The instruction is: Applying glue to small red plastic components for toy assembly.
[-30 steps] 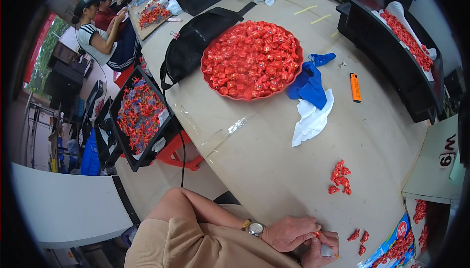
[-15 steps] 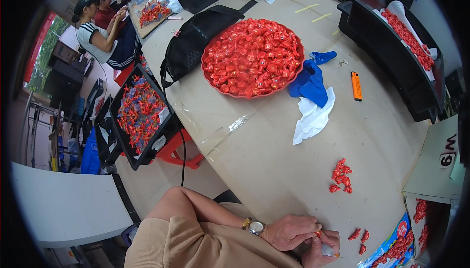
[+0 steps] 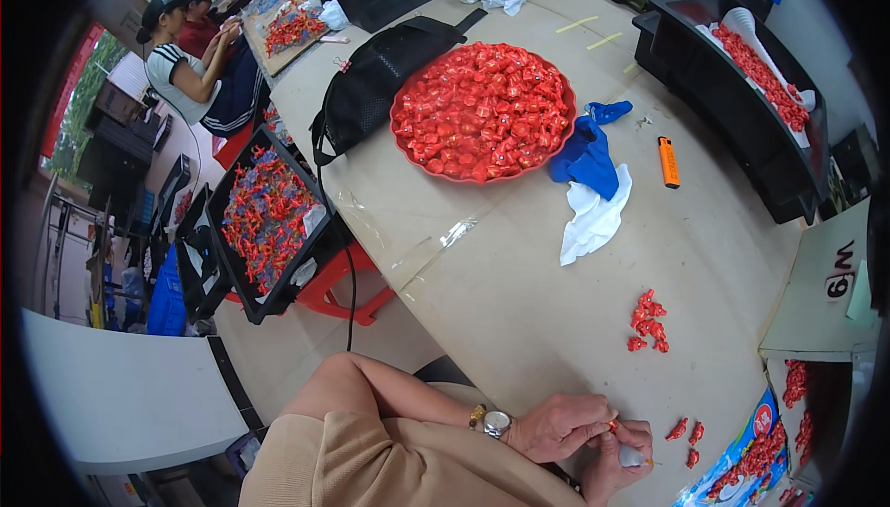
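Note:
My left hand (image 3: 562, 424), with a watch on its wrist, is closed in a pinch on a small red plastic piece (image 3: 612, 425). Close against it, my right hand (image 3: 619, 466) is curled around a small whitish translucent bottle (image 3: 631, 456) with a thin tip pointing right. The fingers cover most of the red piece, so its shape is unclear. Just right of my hands lie a few loose red pieces (image 3: 693, 432) on the table. A small cluster of similar red pieces (image 3: 648, 322) sits farther up.
A round red tray (image 3: 397, 141) heaped with red pieces stands at the far middle. Near it are a black bag (image 3: 371, 90), blue cloth (image 3: 586, 157), white cloth (image 3: 593, 220) and orange lighter (image 3: 668, 162). Black bins (image 3: 742, 127) stand right; two people sit far left.
The whole view has shifted slightly. Both hands keep nearly the same pose, close together, with the red piece and the bottle still in them.

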Available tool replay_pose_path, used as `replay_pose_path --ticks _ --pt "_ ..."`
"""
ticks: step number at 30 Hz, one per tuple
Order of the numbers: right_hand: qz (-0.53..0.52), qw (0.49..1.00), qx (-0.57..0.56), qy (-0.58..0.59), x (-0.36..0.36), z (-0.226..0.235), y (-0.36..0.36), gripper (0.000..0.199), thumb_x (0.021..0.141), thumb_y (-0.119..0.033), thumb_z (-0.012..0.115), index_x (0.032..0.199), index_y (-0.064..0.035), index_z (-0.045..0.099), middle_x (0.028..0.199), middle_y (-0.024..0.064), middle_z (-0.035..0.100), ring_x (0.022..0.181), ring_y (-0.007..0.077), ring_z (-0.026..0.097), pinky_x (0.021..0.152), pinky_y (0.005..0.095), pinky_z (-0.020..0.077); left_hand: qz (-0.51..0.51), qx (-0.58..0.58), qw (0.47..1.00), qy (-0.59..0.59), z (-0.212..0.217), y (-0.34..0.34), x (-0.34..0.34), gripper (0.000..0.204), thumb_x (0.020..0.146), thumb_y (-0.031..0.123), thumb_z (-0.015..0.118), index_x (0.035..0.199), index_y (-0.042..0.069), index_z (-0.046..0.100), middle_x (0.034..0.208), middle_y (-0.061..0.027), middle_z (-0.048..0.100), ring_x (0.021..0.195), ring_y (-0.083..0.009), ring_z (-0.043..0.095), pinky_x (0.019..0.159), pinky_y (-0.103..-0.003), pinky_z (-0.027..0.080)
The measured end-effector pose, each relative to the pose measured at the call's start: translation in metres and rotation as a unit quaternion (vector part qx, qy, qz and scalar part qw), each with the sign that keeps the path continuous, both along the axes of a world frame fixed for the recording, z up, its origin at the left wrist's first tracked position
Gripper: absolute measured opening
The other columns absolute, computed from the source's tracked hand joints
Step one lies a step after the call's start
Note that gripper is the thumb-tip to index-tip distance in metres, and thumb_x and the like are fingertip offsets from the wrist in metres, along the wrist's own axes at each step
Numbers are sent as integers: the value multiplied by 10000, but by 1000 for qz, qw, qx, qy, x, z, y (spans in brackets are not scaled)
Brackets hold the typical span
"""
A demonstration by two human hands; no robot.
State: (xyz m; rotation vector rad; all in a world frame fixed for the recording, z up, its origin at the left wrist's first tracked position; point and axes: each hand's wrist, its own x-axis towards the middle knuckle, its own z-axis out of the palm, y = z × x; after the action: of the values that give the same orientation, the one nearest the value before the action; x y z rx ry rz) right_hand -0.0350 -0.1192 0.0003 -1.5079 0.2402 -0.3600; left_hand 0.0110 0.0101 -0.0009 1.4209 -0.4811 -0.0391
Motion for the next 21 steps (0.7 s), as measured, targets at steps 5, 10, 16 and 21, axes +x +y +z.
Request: replay_pose_path --ticks 5,10,16,21 --pt "11 1000 -6 8 1 3 -1 135 780 18 711 808 10 579 814 101 550 577 134 554 497 234 490 11 25 1000 -13 1 2 -2 80 889 -22 543 969 -26 543 801 -119 572 657 -250 583 550 -332 443" --pt "17 1000 2 -3 1 4 1 116 771 57 687 819 18 588 810 104 559 585 133 559 507 237 491 16 18 1000 -13 -7 0 -3 79 894 -1 539 970 -25 545 811 -122 571 665 -242 582 562 -331 444" --pt "-1 1000 7 -6 2 6 5 98 763 68 669 799 32 585 789 106 571 564 132 546 510 239 470 16 31 999 -16 -4 0 -5 79 904 14 521 966 -28 544 808 -116 574 659 -242 562 576 -321 436" --pt "-2 1000 9 -14 1 4 5 103 762 69 672 799 31 584 785 114 578 569 135 552 511 242 478 17 27 999 1 -3 3 -6 78 899 14 530 958 -30 558 799 -123 576 659 -240 567 575 -323 438"
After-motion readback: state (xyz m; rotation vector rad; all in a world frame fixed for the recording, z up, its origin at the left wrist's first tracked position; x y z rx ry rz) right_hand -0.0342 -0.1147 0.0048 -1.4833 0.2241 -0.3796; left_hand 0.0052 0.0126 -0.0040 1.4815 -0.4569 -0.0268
